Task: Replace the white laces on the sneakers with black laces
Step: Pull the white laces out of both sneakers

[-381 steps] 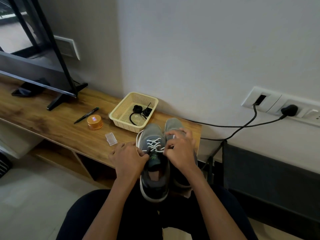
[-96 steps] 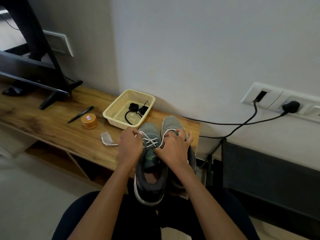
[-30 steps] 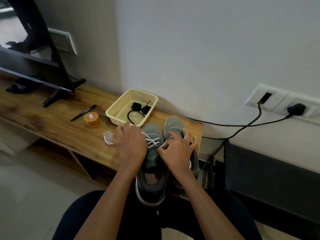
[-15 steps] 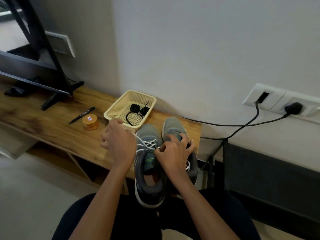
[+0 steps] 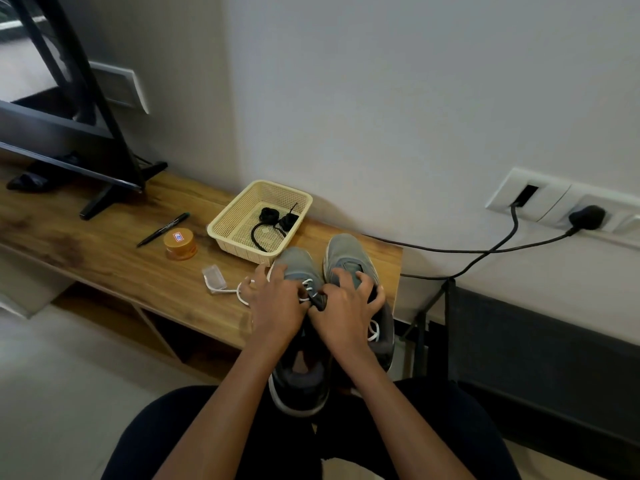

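Two grey sneakers stand toes to the wall on the right end of the wooden bench (image 5: 114,268). My left hand (image 5: 275,306) lies over the lacing of the left sneaker (image 5: 298,382) and pinches its white lace (image 5: 227,291), whose loose end trails left across the bench. With thumb and forefinger my right hand (image 5: 346,308) pinches the left sneaker's dark tongue, its other fingers spread on the right sneaker (image 5: 344,249). Coiled black laces (image 5: 273,218) lie in the cream basket (image 5: 228,233) behind the shoes.
An orange tin (image 5: 180,243), a black pen (image 5: 162,229) and a small clear plastic case (image 5: 214,277) lie left of the sneakers. A TV on a black stand (image 5: 104,199) fills the far left. Black cables (image 5: 485,252) run from wall sockets (image 5: 554,206) at right.
My left hand, drawn out to the left with the lace half a second ago, has come back onto the left sneaker's lacing. More loose white lace lies on the bench.
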Demonstrator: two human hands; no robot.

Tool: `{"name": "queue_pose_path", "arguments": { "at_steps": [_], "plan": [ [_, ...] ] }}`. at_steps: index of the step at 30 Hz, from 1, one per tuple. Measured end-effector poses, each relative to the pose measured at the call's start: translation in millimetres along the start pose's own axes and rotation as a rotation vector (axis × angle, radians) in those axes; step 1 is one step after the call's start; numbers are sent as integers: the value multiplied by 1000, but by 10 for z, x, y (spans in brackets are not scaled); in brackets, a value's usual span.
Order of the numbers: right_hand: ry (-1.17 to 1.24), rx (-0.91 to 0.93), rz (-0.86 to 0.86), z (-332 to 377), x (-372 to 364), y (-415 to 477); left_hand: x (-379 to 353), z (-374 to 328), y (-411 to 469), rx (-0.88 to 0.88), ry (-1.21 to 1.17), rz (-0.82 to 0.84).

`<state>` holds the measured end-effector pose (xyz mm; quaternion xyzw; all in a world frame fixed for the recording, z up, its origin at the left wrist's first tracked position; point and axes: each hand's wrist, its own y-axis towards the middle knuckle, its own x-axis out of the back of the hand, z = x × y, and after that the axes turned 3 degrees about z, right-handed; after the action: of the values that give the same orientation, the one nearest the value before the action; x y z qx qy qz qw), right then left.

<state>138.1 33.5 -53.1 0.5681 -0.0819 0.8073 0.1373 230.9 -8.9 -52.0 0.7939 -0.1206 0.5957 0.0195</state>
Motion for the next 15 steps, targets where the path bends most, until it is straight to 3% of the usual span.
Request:
{"name": "queue_pose_path", "arguments": {
  "at_steps": [15],
  "plan": [
    [-8, -1, 48, 30, 10, 2, -110, 56, 65, 25, -151, 46]
  ]
}}
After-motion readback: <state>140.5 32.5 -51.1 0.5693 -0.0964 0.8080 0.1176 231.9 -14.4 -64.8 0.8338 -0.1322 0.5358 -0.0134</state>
